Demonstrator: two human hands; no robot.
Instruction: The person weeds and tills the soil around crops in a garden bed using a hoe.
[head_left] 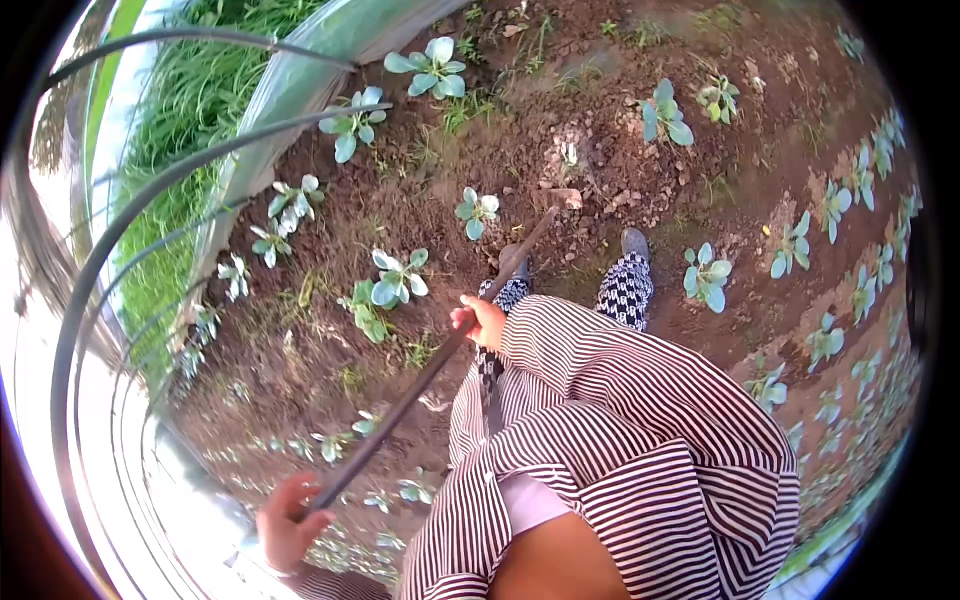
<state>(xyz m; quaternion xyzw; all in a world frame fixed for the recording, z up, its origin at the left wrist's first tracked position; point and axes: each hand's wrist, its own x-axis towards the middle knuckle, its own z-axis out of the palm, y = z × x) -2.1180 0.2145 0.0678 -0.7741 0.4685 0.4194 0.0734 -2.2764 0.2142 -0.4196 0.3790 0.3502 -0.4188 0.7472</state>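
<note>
A hoe (405,400) with a long dark handle runs diagonally from lower left to upper middle. Its soil-caked head (562,199) rests at the ground beyond my feet, beside loose crumbled soil. Toward the handle's near end, my left hand (288,522) is curled round it, slightly blurred. Farther along the shaft, my right hand (482,322) is closed on it, in front of my legs. A small leafy seedling (476,212) grows left of the hoe head. Another leafy plant (398,277) stands left of my right hand.
Curved hoops (75,300) and plastic sheeting (290,90) border the left side, with tall grass (190,130) behind. Rows of young plants (790,245) stretch along the right. My shoes (634,243) stand on brown soil (560,290) among seedlings.
</note>
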